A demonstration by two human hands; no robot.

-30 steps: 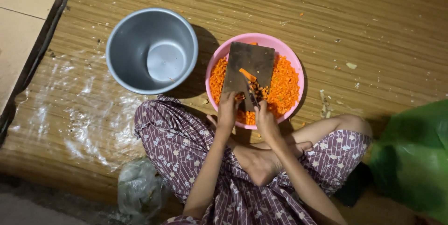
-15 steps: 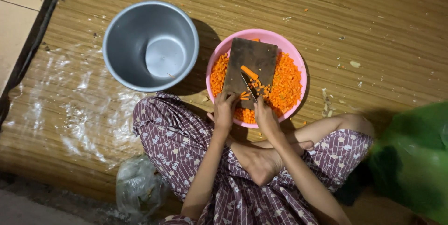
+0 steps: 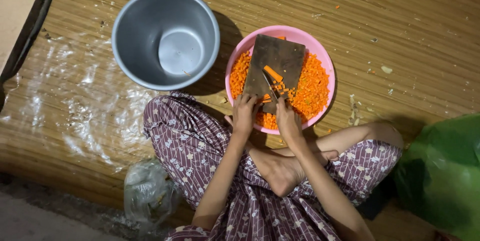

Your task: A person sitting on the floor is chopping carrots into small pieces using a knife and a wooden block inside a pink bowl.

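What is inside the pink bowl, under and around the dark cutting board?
The pink bowl holds small orange diced pieces, heaped either side of the cutting board resting across it. More pieces and one longer strip lie on the board. The board hides whatever lies beneath it.

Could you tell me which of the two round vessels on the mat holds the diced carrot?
The pink bowl, under the dark cutting board; the grey metal pot beside it holds none.
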